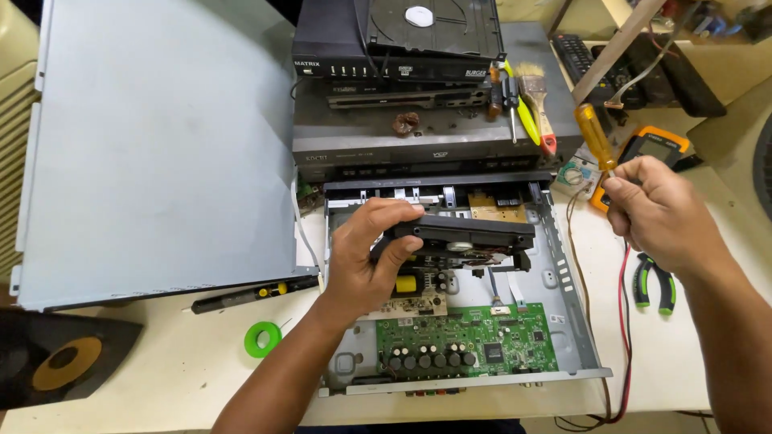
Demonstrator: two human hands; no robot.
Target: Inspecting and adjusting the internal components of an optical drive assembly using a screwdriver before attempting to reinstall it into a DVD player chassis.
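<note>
An opened disc player chassis (575, 321) lies on the bench in front of me, with a green circuit board (474, 341) in its near half. My left hand (366, 253) grips the left end of the black disc drive unit (474, 233), which is lifted and tilted above the chassis. My right hand (663, 213) is to the right of the chassis and is closed around a screwdriver with an amber handle (595, 135) that sticks up and away from me.
A large grey metal cover (161, 145) lies at the left. Stacked black players (394, 56) stand behind the chassis, with a paintbrush (537, 104) and screwdrivers on them. A green tape roll (262, 338), green-handled pliers (653, 283), an orange multimeter (655, 149) and red leads (624, 321) lie around.
</note>
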